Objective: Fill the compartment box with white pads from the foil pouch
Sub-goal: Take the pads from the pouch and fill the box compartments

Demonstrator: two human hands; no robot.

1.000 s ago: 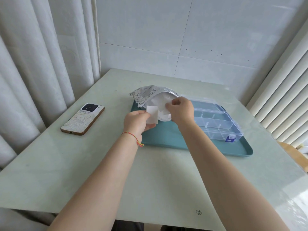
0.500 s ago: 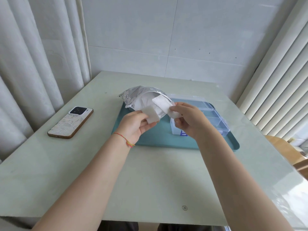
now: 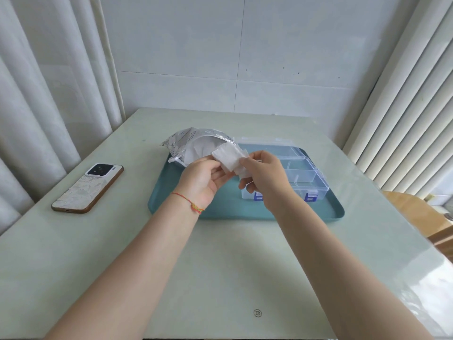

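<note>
A crinkled silver foil pouch (image 3: 190,143) lies open at the back left of a teal tray (image 3: 220,207). Just in front of its mouth, white pads (image 3: 229,158) are held between both hands above the tray. My left hand (image 3: 204,179) pinches the pads' left edge, and my right hand (image 3: 263,175) pinches their right edge. A clear plastic compartment box (image 3: 305,174) with blue latches sits open on the right half of the tray, partly hidden behind my right hand. The compartments I can see hold nothing.
A phone (image 3: 88,188) lies face down on the pale green table (image 3: 220,278) to the left of the tray. Curtains hang at the left, blinds at the right, and a wooden chair (image 3: 421,214) stands past the table's right edge.
My right hand drew a pad out of the pouch and brought it to the one in my left hand. Both hands now hold the pads together. The camera view shifted.
</note>
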